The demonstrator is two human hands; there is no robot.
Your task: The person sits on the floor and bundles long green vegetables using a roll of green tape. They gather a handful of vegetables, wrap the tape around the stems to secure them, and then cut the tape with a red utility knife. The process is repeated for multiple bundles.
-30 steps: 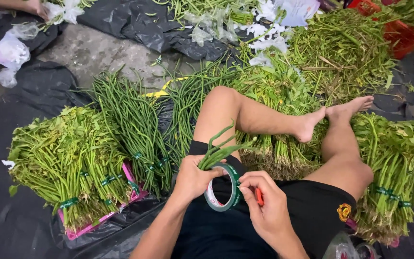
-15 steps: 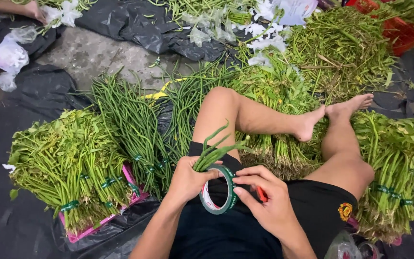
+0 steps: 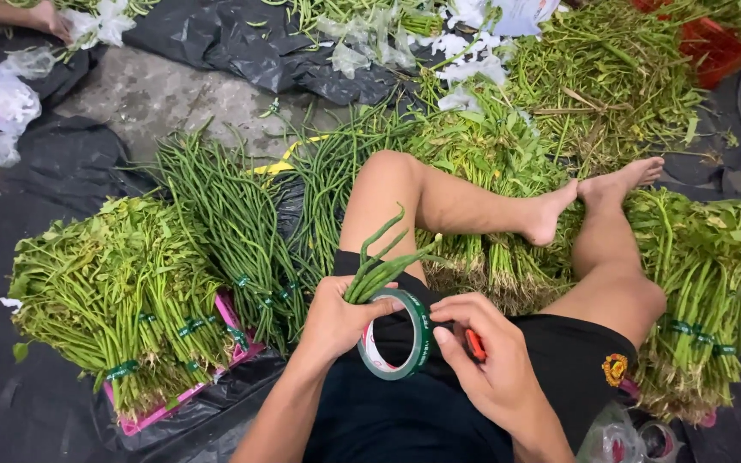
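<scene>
Ground: grey concrete floor (image 3: 173,99) overlaid with black plastic sheeting (image 3: 10,377), heaped on all sides with green produce; the person sits on it, bare legs crossed, black shorts (image 3: 405,411) in the lap area. Item one, a small bunch of long beans (image 3: 383,257): slim green pods, smooth, slightly curved, their loose ends fanning upward and to the right over the thigh; the lower ends gathered tight in the left hand (image 3: 340,321), which is closed firmly around them, thumb across the front. Item two, a roll of green adhesive tape (image 3: 396,336): a ring with green outer band and pale inner core, standing on edge in the lap, touching the base of the bean bunch and pressed against the left hand. Right hand (image 3: 495,369): fingers curled, forefinger and thumb on the outer edge of the roll; a small orange-red object (image 3: 475,345) is pinched in the same hand, its kind not clear. Surroundings: bundles of leafy greens (image 3: 122,291) banded with green tape, lying on a pink tray (image 3: 233,321) at the left; a long sheaf of beans (image 3: 233,214) just beside them; further banded greens (image 3: 696,291) at the right, beside the knee; a red crate (image 3: 718,47) at top right; crumpled clear plastic bags (image 3: 2,103) at top left, near another person's hand (image 3: 45,15).
</scene>
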